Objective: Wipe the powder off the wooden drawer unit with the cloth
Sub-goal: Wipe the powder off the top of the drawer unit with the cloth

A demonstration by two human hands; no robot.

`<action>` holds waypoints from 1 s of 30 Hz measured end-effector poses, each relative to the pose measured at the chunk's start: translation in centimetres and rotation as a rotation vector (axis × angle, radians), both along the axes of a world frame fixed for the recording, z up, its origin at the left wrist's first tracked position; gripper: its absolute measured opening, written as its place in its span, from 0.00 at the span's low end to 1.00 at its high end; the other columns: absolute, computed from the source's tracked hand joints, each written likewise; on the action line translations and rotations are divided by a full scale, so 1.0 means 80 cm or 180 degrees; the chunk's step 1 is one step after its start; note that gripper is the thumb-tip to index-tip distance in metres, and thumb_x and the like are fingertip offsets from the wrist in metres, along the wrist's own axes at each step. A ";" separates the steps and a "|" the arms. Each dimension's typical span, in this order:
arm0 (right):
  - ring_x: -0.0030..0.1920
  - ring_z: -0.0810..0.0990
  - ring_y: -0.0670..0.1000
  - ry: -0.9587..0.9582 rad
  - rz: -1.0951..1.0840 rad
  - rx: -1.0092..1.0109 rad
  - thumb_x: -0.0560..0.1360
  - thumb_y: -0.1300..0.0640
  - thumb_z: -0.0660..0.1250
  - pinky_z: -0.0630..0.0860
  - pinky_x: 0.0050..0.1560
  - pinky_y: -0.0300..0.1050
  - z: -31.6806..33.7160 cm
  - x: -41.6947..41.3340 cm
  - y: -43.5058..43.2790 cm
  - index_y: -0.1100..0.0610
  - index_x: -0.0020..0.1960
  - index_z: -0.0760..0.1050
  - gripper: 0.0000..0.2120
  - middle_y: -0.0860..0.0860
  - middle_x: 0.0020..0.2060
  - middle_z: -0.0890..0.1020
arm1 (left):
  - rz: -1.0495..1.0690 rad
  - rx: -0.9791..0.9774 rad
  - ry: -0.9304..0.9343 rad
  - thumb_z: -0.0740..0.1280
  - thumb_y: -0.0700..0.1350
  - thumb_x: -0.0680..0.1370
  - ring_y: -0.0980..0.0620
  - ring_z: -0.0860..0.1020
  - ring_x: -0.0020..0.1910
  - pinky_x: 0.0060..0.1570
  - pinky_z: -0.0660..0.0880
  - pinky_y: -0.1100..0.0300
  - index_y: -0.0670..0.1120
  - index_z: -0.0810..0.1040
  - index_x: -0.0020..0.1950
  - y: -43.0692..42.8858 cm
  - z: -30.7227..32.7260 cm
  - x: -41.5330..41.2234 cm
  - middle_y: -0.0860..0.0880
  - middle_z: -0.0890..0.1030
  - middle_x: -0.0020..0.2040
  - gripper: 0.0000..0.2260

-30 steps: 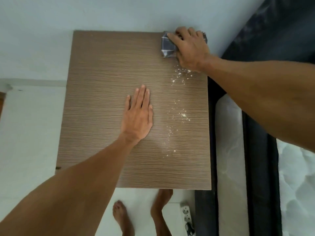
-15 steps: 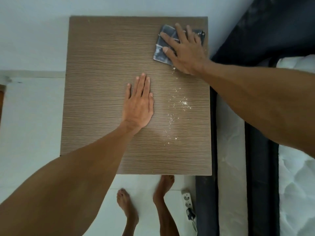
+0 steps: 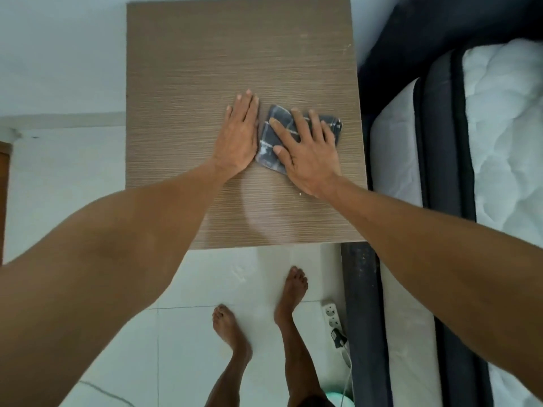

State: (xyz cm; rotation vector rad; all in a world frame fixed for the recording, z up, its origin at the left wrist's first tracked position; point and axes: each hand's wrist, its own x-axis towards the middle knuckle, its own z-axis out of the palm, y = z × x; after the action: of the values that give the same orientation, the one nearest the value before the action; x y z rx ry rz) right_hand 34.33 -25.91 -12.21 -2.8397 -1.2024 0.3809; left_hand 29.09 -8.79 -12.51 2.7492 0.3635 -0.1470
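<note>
The wooden drawer unit (image 3: 188, 69) shows its brown grained top from above. My right hand (image 3: 308, 154) presses flat on a folded dark grey cloth (image 3: 269, 143) near the middle right of the top, fingers spread over it. My left hand (image 3: 239, 136) lies flat on the wood just left of the cloth, palm down, holding nothing. A pale smear of powder (image 3: 264, 218) fans across the wood toward the front edge. A few white specks (image 3: 301, 194) sit by my right wrist.
A bed with a dark frame (image 3: 440, 171) and white mattress (image 3: 505, 127) stands close against the unit's right side. My bare feet (image 3: 291, 292) stand on white floor tiles below the front edge. A power strip (image 3: 332, 315) lies on the floor by the bed.
My right hand has dragged the cloth from the far right corner toward me to the middle, sweeping over the powder specks. The left hand has stayed flat on the top.
</note>
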 end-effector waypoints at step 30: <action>0.55 0.77 0.60 0.0178 0.1762 0.0079 0.59 0.64 0.79 0.76 0.55 0.58 0.045 -0.202 -0.143 0.51 0.67 0.74 0.38 0.57 0.61 0.78 | -0.0497 0.0165 0.0438 0.48 0.45 0.84 0.40 0.51 0.78 0.75 0.51 0.45 0.37 0.52 0.77 -0.065 0.025 -0.067 0.39 0.52 0.79 0.23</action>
State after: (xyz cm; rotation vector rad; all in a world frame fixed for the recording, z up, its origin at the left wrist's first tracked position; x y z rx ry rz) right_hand 18.20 -37.35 -8.63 -2.4092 -1.9504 0.4479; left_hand 23.73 -13.96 -10.53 2.8255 0.1903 -0.3734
